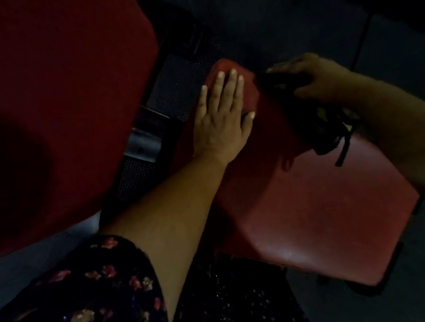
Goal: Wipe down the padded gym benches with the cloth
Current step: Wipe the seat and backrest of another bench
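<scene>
We lay our left hand [220, 116] flat, fingers straight, on the red padded bench [322, 213] in the middle of the frame. Our right hand [317, 78] grips the dark cloth [306, 120] (a string [342, 150] dangles) on the bench's upper right edge.

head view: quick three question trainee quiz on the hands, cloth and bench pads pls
1. True or false: the left hand lies flat, fingers straight, on the red bench pad.
2. Which hand grips the dark cloth? A) left hand B) right hand C) neither
3. Fill in: the larger red pad sits to the picture's ___ of the pad being wiped.

Key: 1 true; 2 B; 3 left
</scene>
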The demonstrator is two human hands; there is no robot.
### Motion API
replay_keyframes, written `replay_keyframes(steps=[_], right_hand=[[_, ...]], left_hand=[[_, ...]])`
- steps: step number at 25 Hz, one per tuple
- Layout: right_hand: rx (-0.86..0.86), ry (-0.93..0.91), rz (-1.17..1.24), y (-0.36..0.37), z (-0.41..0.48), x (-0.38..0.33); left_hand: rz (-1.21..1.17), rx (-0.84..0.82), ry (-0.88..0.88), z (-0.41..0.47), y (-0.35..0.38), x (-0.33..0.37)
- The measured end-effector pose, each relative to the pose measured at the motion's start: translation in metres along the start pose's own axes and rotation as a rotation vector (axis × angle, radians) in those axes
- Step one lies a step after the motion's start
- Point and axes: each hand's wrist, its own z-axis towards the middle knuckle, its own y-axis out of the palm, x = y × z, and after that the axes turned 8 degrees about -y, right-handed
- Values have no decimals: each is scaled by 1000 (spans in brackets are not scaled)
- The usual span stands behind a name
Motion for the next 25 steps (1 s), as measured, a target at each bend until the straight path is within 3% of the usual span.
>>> replay_keyframes(steps=[3, 6, 9, 14, 17, 19, 22, 25], right_hand=[[132, 78, -109, 15, -3, -2], [252, 106, -173, 17, 23, -47], [233, 121, -146, 18, 18, -46], [56, 469, -158, 26, -49, 22], [91, 701, -221, 32, -52, 17], [193, 616, -264, 37, -31, -6], [361, 317, -245, 47, -6, -29], [379, 261, -128, 50, -32, -6]], left_hand=[[26, 48, -28, -2, 11, 2], [44, 46, -33, -1, 13, -1], [30, 84, -21, 0, 14, -1], [1, 198, 71, 1, 21, -3], [-1, 204, 79, 1, 20, -1], [-20, 187, 80, 1, 21, -3], [8, 202, 68, 1, 19, -4], [13, 201, 70, 1, 19, -2]])
